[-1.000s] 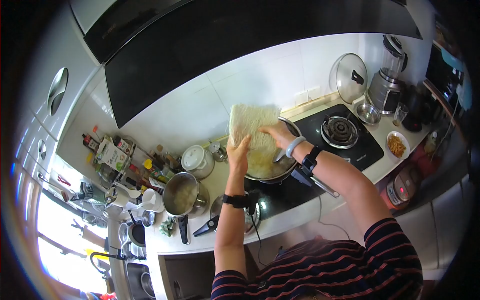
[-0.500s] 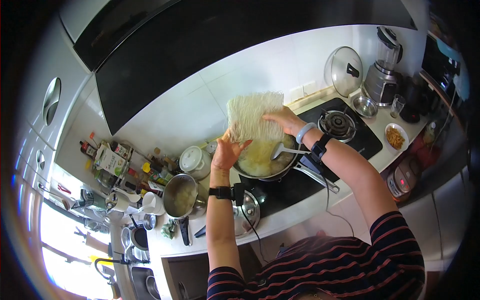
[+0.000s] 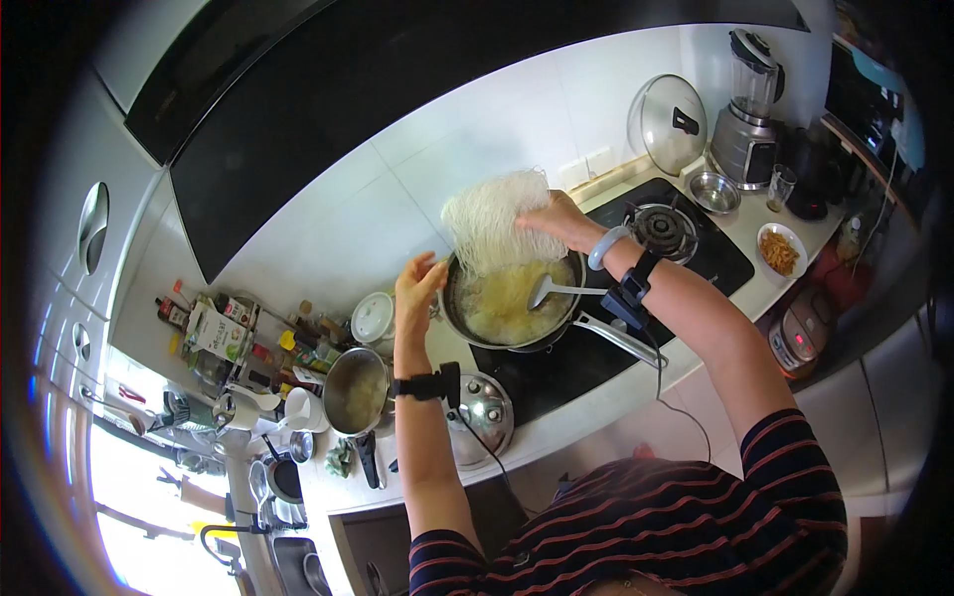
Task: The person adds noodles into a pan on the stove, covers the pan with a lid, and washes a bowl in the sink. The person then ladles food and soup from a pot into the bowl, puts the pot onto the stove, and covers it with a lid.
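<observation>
A pale, dry block of thin noodles [image 3: 487, 219] is held over the frying pan [image 3: 449, 316], with my right hand [image 3: 558, 221] gripping its right edge. Its lower part hangs down near the pan's contents. My left hand [image 3: 419, 288] is apart from the noodles, to the left of the pan, with its fingers loosely bent and nothing in them. Yellowish, bubbling liquid [image 3: 502, 303] fills the pan. A spatula [image 3: 542, 291] with a pale head rests in it, its handle pointing right toward my right wrist.
An unused burner [image 3: 664, 231] is to the right, beyond it a glass lid [image 3: 671, 124], a blender [image 3: 747, 129], a metal bowl [image 3: 715, 192] and a dish of brown strips [image 3: 782, 250]. On the left stand a steel pot [image 3: 358, 392], a white lidded pot [image 3: 374, 318] and a domed lid [image 3: 483, 422].
My left hand has let go of the noodle block and moved left. The block is now held by my right hand alone, and the view has shifted slightly.
</observation>
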Demonstrator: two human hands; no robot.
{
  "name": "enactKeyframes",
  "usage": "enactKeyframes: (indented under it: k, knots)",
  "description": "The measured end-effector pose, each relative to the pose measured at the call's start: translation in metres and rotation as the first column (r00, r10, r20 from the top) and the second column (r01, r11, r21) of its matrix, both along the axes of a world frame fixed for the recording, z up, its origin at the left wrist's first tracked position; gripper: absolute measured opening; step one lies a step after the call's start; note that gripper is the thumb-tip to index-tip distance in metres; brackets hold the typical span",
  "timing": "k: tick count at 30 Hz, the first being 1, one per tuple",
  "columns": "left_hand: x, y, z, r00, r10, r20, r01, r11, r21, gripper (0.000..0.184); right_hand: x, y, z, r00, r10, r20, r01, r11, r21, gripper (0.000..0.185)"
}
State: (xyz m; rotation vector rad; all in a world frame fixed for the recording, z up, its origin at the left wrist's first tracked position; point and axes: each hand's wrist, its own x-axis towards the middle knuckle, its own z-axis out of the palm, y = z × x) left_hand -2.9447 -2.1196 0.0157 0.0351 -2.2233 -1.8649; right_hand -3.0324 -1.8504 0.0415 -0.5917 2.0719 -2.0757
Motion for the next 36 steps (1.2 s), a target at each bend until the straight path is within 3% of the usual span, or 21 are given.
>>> enactKeyframes:
  k: [1, 4, 5, 7, 8, 15, 18, 21, 23, 27, 29, 30, 32, 36]
  knots:
    - [-0.006, 0.008, 0.001, 1.000, 0.002, -0.001, -0.002, 1.000, 0.000, 0.052, -0.005, -0.004, -0.007, 0.999, 0.037, -0.038, -0.037, 0.999, 0.010, 0.031]
    - [-0.022, 0.038, 0.005, 0.930, -0.261, -0.260, 0.343, 0.870, 0.355, 0.053, -0.003, -0.010, -0.010, 0.992, 0.092, -0.085, -0.091, 0.996, 0.015, 0.027]
    - [-0.028, 0.034, -0.003, 0.930, -0.261, -0.259, 0.343, 0.870, 0.355, 0.053, -0.001, -0.012, -0.009, 0.990, 0.108, -0.095, -0.108, 0.994, 0.008, 0.026]
    - [-0.046, 0.023, -0.027, 0.962, -0.275, -0.012, 0.257, 0.885, 0.388, 0.052, -0.002, -0.015, -0.013, 0.990, 0.108, -0.096, -0.107, 0.994, 0.013, 0.027]
    - [-0.033, 0.046, -0.009, 0.958, -0.278, -0.076, 0.282, 0.850, 0.445, 0.048, -0.004, -0.016, -0.016, 0.990, 0.110, -0.093, -0.109, 0.994, 0.019, 0.028]
    - [-0.024, 0.082, 0.010, 0.979, -0.192, -0.064, 0.201, 0.890, 0.409, 0.041, 0.001, -0.019, -0.015, 0.982, 0.010, -0.188, 0.011, 0.993, 0.114, 0.031]
    - [-0.025, 0.090, 0.011, 0.995, -0.086, 0.052, 0.067, 0.953, 0.296, 0.037, -0.003, -0.024, -0.021, 0.962, -0.014, -0.272, 0.052, 0.989, 0.135, 0.034]
    - [-0.029, 0.101, 0.005, 0.997, -0.054, -0.059, 0.070, 0.947, 0.313, 0.033, -0.004, -0.029, -0.021, 0.968, -0.052, -0.245, 0.103, 0.974, 0.201, 0.035]
    - [-0.033, 0.108, 0.004, 0.989, 0.118, -0.091, -0.089, 0.958, 0.274, 0.034, 0.001, -0.034, -0.021, 0.911, -0.181, -0.371, 0.277, 0.934, 0.224, 0.034]
    - [-0.050, 0.110, -0.020, 0.947, 0.252, -0.197, -0.198, 0.946, 0.259, 0.033, 0.009, -0.043, -0.024, 0.899, -0.254, -0.357, 0.329, 0.929, 0.168, 0.032]
    - [-0.051, 0.110, -0.023, 0.880, 0.450, -0.150, -0.470, 0.869, -0.155, 0.034, 0.010, -0.050, -0.030, 0.909, -0.316, -0.272, 0.357, 0.927, 0.116, 0.031]
    - [-0.052, 0.111, -0.022, 0.881, 0.448, -0.152, -0.469, 0.869, -0.156, 0.034, 0.009, -0.055, -0.034, 0.896, -0.344, -0.280, 0.385, 0.916, 0.108, 0.029]
    - [-0.051, 0.113, -0.021, 0.823, 0.549, -0.148, -0.557, 0.728, -0.400, 0.038, 0.005, -0.062, -0.042, 0.881, -0.361, -0.306, 0.413, 0.902, 0.124, 0.027]
    - [-0.046, 0.118, -0.018, 0.812, 0.559, -0.166, -0.568, 0.695, -0.441, 0.040, -0.003, -0.078, -0.057, 0.826, -0.442, -0.349, 0.524, 0.832, 0.185, 0.025]
